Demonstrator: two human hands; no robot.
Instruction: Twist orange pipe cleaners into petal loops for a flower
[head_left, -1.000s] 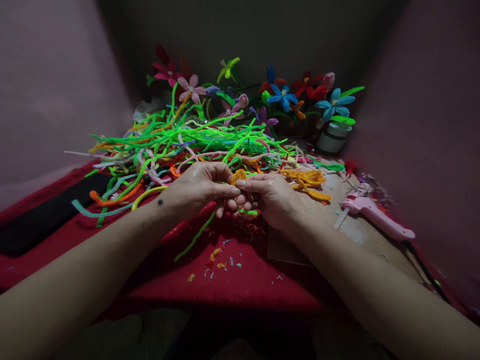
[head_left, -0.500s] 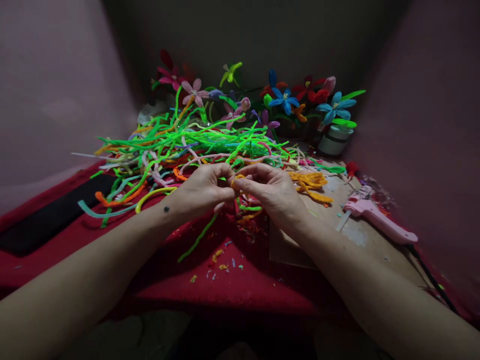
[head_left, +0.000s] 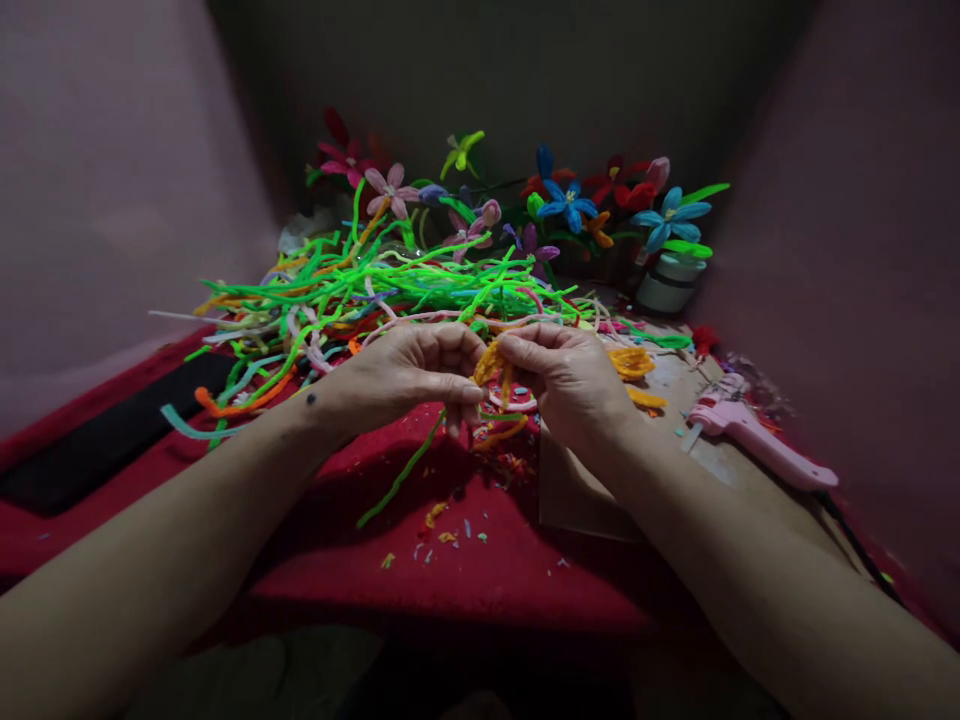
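A folded orange pipe cleaner (head_left: 489,364) is held up over the table, bent into a small looped shape. My right hand (head_left: 574,375) pinches its upper right side between thumb and fingertips. At its left edge, the thumb and fingers of my left hand (head_left: 420,370) close around the other end. Behind and below the hands lies a tangled heap of pipe cleaners (head_left: 420,285), mostly bright green. More orange pipe cleaners (head_left: 631,362) rest in a bundle just right of my right hand, partly hidden by it.
Finished pipe-cleaner flowers (head_left: 568,203) stand along the back. A pink glue gun (head_left: 757,435) lies on a cardboard sheet (head_left: 577,495) at right, near a lidded jar (head_left: 670,282). A black strip (head_left: 112,430) lies at left. Fuzzy scraps dot the red cloth (head_left: 480,590).
My hands have moved slightly apart, and more of the orange pipe cleaner shows between them. My left fingers have spread from a tight pinch.
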